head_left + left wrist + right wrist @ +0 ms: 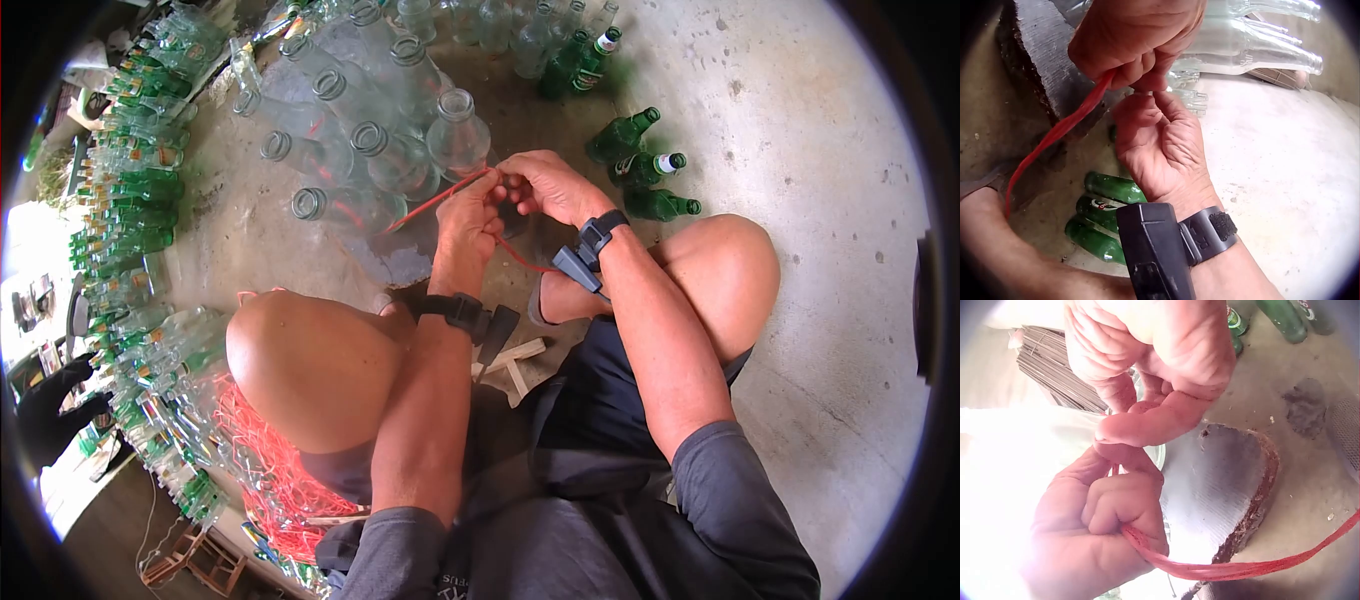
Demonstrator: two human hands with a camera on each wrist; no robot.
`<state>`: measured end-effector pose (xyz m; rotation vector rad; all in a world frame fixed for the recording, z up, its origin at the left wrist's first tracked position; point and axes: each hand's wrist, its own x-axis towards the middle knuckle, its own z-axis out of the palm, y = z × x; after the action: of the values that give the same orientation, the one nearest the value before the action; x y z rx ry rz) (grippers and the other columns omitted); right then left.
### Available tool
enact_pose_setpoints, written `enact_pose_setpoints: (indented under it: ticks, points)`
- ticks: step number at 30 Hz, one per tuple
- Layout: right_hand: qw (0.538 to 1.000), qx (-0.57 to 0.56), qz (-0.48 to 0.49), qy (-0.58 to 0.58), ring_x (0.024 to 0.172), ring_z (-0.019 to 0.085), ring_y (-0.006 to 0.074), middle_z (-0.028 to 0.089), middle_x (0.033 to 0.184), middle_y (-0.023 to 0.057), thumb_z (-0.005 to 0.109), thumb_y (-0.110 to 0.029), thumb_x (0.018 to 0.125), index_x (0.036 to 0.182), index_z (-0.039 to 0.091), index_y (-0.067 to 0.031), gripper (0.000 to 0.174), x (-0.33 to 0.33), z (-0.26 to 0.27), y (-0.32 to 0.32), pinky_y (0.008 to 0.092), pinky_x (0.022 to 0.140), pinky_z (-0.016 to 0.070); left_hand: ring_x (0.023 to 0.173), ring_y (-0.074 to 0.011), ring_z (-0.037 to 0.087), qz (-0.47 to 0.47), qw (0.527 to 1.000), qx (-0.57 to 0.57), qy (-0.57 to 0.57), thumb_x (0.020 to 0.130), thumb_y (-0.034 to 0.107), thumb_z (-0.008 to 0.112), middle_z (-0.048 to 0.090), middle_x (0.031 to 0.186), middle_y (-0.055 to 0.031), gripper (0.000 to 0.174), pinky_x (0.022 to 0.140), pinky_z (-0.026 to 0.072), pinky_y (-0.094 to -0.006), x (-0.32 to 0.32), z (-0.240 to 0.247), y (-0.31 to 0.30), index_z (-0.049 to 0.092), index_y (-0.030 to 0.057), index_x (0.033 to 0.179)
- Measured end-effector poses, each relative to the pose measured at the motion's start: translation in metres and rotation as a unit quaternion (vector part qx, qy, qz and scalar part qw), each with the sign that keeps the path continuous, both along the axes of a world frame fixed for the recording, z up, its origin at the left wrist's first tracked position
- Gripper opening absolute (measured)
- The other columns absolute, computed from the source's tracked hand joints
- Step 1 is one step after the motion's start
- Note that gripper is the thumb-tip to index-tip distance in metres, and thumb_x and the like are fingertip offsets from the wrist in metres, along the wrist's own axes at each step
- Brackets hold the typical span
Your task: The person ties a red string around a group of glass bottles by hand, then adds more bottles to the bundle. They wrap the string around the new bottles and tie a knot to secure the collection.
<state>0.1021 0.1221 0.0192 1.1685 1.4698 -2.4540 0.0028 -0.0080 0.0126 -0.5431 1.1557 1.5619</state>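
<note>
Red plastic twine [440,203] runs from the group of clear glass bottles [380,150] up to both hands. My left hand [470,215] grips the twine in its curled fingers, and a loose length trails from the fist toward the right foot. Fingertips of my right hand [552,187] meet the left thumb and forefinger, pinching the twine there; the pinch itself is mostly hidden. In the right wrist view, the twine [1229,570] comes out of the left fist [1104,519] below the right hand [1154,369]. The nearest clear bottles lean outward just beyond the hands.
Green bottles [655,168] stand or lean at the right, with others farther back. A long row of green and clear bottles [130,210] curves along the left. Tangled red twine [280,470] lies beside the left knee. Wooden pieces [515,365] lie between the legs.
</note>
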Motion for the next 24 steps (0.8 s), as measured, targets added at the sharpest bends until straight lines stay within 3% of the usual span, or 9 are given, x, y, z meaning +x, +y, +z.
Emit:
enact_pose_setpoints:
  ticks: [11, 13, 24]
  points:
    - [0.998, 0.031, 0.040, 0.025, 0.074, 0.062, 0.0100, 0.070, 0.085, 0.0004, 0.072, -0.033, 0.092, 0.091, 0.072, -0.0080, 0.025, -0.001, -0.005, 0.001, 0.0264, 0.059, 0.0476, 0.044, -0.0046, 0.037, -0.012, 1.000, 0.022, -0.005, 0.091, 0.017, 0.082, 0.064, 0.074, -0.0008, 0.018, 0.039, 0.0229, -0.0225, -0.002, -0.007, -0.001, 0.068, 0.0100, 0.100]
    - [0.999, 0.042, 0.004, 0.009, 0.069, 0.058, 0.0085, 0.067, 0.082, 0.0006, 0.070, -0.028, 0.094, 0.084, 0.065, -0.0098, 0.021, -0.002, -0.003, -0.003, 0.0233, 0.055, 0.0445, 0.044, -0.0046, 0.038, -0.011, 1.000, 0.013, -0.001, 0.091, 0.016, 0.083, 0.063, 0.073, -0.0009, 0.018, 0.039, 0.0228, -0.0226, -0.001, -0.005, 0.000, 0.068, 0.0100, 0.100]
    - [0.999, -0.013, -0.046, -0.004, 0.066, 0.054, 0.0089, 0.056, 0.077, -0.0025, 0.073, -0.025, 0.094, 0.080, 0.061, -0.0113, 0.023, -0.003, 0.003, -0.011, 0.0228, 0.049, 0.0371, 0.045, -0.0044, 0.039, -0.005, 1.000, 0.017, 0.017, 0.089, 0.016, 0.084, 0.063, 0.074, -0.0011, 0.018, 0.040, 0.0238, -0.0227, -0.001, -0.001, -0.003, 0.069, 0.0106, 0.099]
